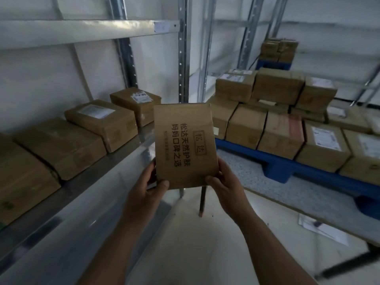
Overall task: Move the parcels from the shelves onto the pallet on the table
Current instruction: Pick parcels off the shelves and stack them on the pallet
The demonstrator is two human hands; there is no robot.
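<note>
I hold a brown cardboard parcel (184, 142) with printed black characters in mid-air, between the shelf and the table. My left hand (147, 189) grips its lower left corner, and my right hand (223, 188) grips its lower right corner. Several brown parcels (59, 147) lie in a row on the metal shelf (115, 159) at the left. On the right, a blue pallet (273, 164) rests on the table (298, 194) and carries several stacked parcels (279, 128).
A second blue pallet (273, 63) with boxes sits far back on the right. Metal shelf uprights (184, 58) stand behind the held parcel. Papers (322, 229) lie on the table's near edge. A dark table leg (202, 202) stands on the pale floor between shelf and table.
</note>
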